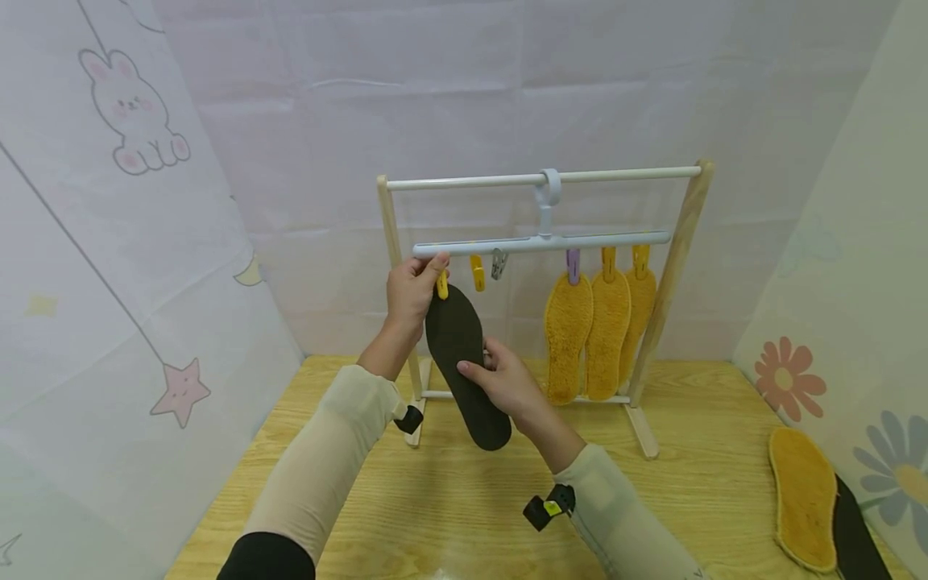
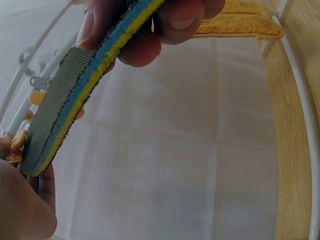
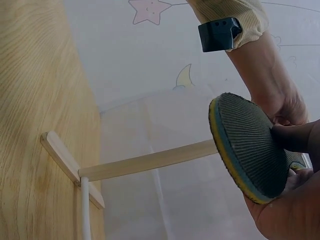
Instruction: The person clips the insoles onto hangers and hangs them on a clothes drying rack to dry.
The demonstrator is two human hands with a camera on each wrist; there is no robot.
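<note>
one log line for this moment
left hand: pinches yellow clip | right hand: holds dark insole | three insoles hang

Worktop: light wood, grain running left-right, enclosed by white fabric walls at back and both sides.

Directly on it:
- Small drying rack, centred toward the back. Two wooden uprights on flat wooden feet, white top rail, thin white lower rail between the uprights. Left foot and right foot sit flat on the wood.
- Yellow fleece insole, near the right edge, fuzzy side up, lying flat.
- Dark insole, just beside the yellow one on its right, partly under its edge, cut off by the frame edge.
</note>
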